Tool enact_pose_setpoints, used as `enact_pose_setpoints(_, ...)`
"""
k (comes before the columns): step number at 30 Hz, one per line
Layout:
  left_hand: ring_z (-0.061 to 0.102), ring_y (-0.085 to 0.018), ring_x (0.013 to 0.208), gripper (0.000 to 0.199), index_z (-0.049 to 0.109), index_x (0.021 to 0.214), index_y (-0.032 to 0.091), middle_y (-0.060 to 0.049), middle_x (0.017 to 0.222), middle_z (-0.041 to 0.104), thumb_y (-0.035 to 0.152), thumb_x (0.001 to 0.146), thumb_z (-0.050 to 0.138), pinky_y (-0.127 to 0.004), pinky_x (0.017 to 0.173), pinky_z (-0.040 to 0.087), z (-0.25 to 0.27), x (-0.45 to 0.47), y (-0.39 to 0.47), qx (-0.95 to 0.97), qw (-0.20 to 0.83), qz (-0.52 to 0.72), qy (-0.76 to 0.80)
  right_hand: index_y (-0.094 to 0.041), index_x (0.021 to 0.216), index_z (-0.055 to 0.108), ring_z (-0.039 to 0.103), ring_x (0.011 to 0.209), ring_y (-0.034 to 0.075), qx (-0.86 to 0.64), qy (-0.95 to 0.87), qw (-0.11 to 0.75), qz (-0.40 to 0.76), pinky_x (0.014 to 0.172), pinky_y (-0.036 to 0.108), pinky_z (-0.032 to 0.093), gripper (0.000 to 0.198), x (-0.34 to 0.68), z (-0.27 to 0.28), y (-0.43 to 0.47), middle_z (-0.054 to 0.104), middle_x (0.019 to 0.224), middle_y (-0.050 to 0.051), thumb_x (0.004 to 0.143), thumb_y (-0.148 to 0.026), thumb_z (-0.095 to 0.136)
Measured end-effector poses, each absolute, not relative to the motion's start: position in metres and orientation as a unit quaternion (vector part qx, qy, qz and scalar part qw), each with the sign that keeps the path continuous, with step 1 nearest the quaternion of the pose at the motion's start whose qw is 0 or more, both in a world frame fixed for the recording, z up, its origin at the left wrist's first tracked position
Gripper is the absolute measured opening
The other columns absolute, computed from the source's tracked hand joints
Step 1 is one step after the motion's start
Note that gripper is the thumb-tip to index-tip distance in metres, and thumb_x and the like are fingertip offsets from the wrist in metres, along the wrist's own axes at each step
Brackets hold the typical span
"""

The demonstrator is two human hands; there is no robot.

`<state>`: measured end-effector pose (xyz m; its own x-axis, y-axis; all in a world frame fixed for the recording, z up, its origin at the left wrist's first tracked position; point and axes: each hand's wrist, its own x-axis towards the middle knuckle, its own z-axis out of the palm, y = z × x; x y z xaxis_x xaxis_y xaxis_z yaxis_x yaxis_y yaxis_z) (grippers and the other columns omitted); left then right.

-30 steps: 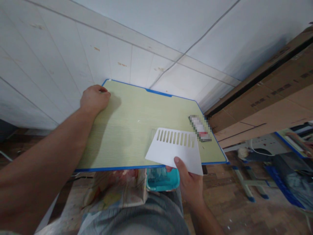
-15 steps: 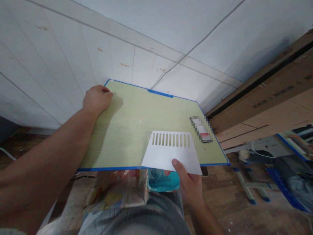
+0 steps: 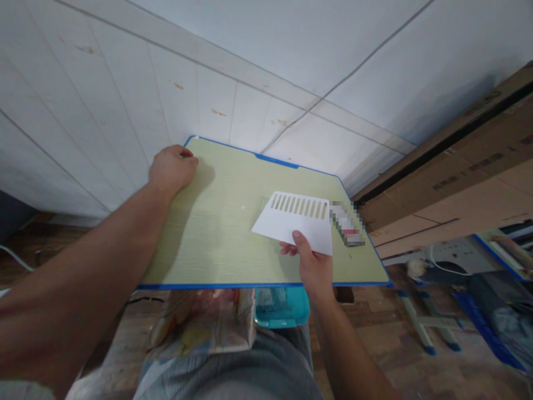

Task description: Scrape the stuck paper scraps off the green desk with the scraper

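My right hand (image 3: 314,269) grips a thin white card with a row of slots (image 3: 297,226), thumb on top and fingers underneath. The card is tilted a little above the pale green tabletop (image 3: 220,222), its slotted end pointing away from me. At the tabletop's far left, my left hand (image 3: 172,169) is closed, with the fingertips pressed together near the edge. Whatever may be between those fingers is too small to make out.
A blurred-out flat packet (image 3: 346,223) lies at the right of the tabletop. Brown cardboard boxes (image 3: 466,172) stand to the right, and a white panelled wall (image 3: 208,100) rises behind. Below the front edge are a turquoise bin (image 3: 287,316) and a printed bag (image 3: 225,328).
My right hand has carried the white slotted card forward, away from the front edge and further over the tabletop. The left hand keeps its place on the far left of the tabletop.
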<state>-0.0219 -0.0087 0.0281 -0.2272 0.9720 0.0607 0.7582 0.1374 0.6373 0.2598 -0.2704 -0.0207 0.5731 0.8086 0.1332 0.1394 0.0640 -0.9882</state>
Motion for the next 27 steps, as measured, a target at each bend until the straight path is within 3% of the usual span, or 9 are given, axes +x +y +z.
enact_pose_setpoints(6,0.078,-0.037,0.159,0.05,0.088,0.161,0.015,-0.018,0.172,0.085,0.032,0.119,0.068,-0.053,0.139,0.06,0.027,-0.022,-0.008,0.591,0.195,0.291,0.727,-0.023,0.086,0.085,0.079,0.059,0.025,-0.591,-0.417,0.617,0.31,0.061,0.037,0.066,0.04,0.261,-0.027,-0.273,0.086,0.07,0.005,0.105,-0.058,0.094)
enact_pose_setpoints(12,0.077,-0.04,0.162,0.049,0.088,0.161,0.016,-0.019,0.174,0.084,0.033,0.118,0.072,-0.057,0.14,0.06,0.027,-0.022,-0.008,0.589,0.192,0.294,0.728,-0.022,0.09,0.087,0.08,0.06,0.026,-0.622,-0.394,0.61,0.293,0.062,0.038,0.067,0.045,0.262,-0.023,-0.273,0.09,0.076,0.009,0.098,-0.064,0.098)
enact_pose_setpoints(19,0.077,-0.039,0.161,0.05,0.088,0.161,0.016,-0.019,0.173,0.084,0.034,0.119,0.067,-0.053,0.137,0.06,0.028,-0.021,-0.009,0.592,0.191,0.289,0.728,-0.025,0.081,0.084,0.077,0.059,0.025,-0.594,-0.428,0.603,0.316,0.062,0.039,0.071,0.042,0.262,-0.027,-0.296,0.082,0.067,0.004,0.107,-0.057,0.094)
enact_pose_setpoints(27,0.075,-0.038,0.162,0.051,0.087,0.162,0.016,-0.018,0.175,0.083,0.035,0.12,0.066,-0.049,0.138,0.058,0.032,-0.02,-0.013,0.591,0.192,0.282,0.731,-0.029,0.082,0.086,0.083,0.067,0.031,-0.617,-0.397,0.586,0.345,0.075,0.046,0.076,0.044,0.255,-0.013,-0.323,0.084,0.069,0.004,0.106,-0.061,0.101)
